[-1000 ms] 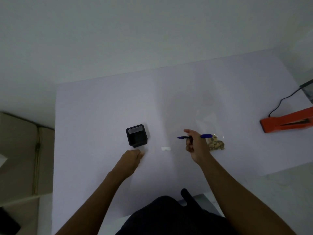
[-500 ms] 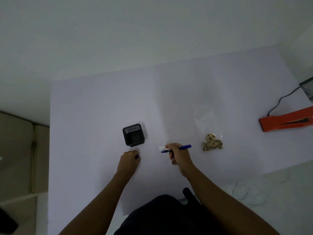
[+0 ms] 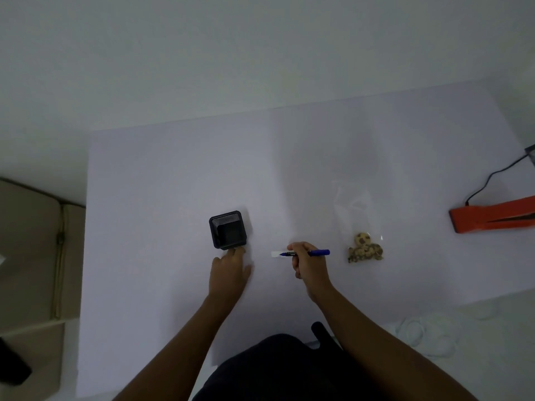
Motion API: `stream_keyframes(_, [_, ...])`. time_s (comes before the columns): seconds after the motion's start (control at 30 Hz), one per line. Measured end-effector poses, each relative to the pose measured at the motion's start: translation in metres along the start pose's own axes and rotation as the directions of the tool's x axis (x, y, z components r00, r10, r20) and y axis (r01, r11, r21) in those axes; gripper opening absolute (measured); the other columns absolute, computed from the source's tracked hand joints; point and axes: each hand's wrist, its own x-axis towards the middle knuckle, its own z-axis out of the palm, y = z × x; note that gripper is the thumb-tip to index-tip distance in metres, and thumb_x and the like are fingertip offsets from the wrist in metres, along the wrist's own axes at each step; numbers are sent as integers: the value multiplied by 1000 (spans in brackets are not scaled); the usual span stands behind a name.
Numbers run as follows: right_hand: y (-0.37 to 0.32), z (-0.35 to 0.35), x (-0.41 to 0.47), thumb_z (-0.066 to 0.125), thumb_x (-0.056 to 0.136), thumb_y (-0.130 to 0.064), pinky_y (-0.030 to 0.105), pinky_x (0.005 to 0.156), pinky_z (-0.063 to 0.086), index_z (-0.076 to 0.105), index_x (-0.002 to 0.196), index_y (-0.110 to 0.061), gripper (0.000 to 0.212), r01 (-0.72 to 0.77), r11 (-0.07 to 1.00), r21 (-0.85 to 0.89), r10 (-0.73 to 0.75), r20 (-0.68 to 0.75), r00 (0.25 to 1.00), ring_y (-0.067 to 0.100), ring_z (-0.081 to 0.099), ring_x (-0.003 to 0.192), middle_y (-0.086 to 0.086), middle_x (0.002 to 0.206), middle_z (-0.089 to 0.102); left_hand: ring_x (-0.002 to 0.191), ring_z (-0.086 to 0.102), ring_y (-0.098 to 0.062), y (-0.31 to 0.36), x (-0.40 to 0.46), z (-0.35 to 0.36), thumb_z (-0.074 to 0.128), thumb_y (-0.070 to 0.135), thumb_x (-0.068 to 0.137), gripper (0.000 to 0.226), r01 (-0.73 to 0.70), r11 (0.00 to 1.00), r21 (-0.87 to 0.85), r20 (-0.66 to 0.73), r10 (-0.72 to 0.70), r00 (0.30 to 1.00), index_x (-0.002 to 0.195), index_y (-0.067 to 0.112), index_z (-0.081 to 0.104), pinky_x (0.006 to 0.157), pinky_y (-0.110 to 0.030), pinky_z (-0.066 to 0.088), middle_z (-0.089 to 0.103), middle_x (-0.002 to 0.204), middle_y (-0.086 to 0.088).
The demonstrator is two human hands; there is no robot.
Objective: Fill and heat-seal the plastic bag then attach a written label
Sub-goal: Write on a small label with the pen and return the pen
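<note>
A: Status of the bag?
B: It lies flat on the table, right of the work spot, with the filling at its near end. Sealer sits well apart at the far right. Judged filled; the seal itself is too faint to confirm.

A: Label?
B: A small white strip on the table, not yet on the bag. The right hand pinches a blue pen, tip on the strip. No writing legible.

A: Left hand?
B: Fingers relaxed, fairly straight, tips at the black box, holding nothing.

A: Remaining?
B: Write, then stick.
</note>
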Motion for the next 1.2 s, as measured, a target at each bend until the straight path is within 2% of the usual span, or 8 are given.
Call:
stream_keyframes(0.1, [-1,-5,3,58,97,-20,24,40,32,70,89,0,24,59,998,0,-59,-23,998,14,40,47,12,62,53,93,64,-20,23,7,7,60,30,94,34,-121,990,-77,7,122,993,124,15,61,85,-34,53,65,115,-5])
stream_keyframes(0.23, [-1,-11,8,55,100,-27,23,43,39,69,92,-5,28,137,987,-79,-139,-11,990,13,50,53,9,71,64,92,63,-19,43,23,20,65,26,92,30,-195,981,-24,-15,194,981,120,15,65,81,-32,54,67,109,-4])
stream_keyframes(0.43, [4,-14,16,55,100,-26,21,48,41,69,94,-12,20,188,969,-162,-182,50,982,13,52,58,1,73,65,74,56,-13,48,33,33,66,22,91,4,-187,974,127,66,180,982,92,18,66,64,-25,49,63,88,-1])
stream_keyframes(0.57, [7,-13,23,56,99,-32,27,59,48,67,90,-15,23,220,941,-258,-206,81,975,10,56,61,0,75,67,67,54,-12,48,30,38,70,21,88,5,-171,971,168,86,159,984,83,19,68,60,-26,50,61,79,2])
stream_keyframes(0.73, [7,-6,25,58,99,-30,21,68,51,67,94,-17,17,327,888,-325,-295,144,944,7,59,69,4,82,68,66,55,-13,52,30,39,67,15,88,10,-127,981,145,99,113,989,79,18,67,58,-27,49,60,74,2])
stream_keyframes(0.83, [9,-1,28,59,99,-21,17,78,52,67,100,-14,11,413,842,-348,-356,216,909,7,64,82,0,92,69,71,58,-13,53,30,40,68,18,86,3,-103,990,98,83,95,992,89,17,67,62,-27,52,63,82,2])
stream_keyframes(0.97, [13,-2,34,58,99,-19,17,82,53,67,103,-14,11,431,823,-371,-369,228,901,8,64,87,-1,96,69,84,60,-16,52,28,38,67,26,87,22,-115,991,68,93,108,990,106,16,65,73,-31,54,64,95,-1])
stream_keyframes(1.2, [18,-6,36,58,98,-16,9,80,48,67,104,-13,10,443,798,-409,-384,222,896,5,63,89,-1,96,69,87,56,-16,54,39,37,63,25,89,12,-74,997,33,162,67,985,95,15,64,77,-33,53,61,95,-1])
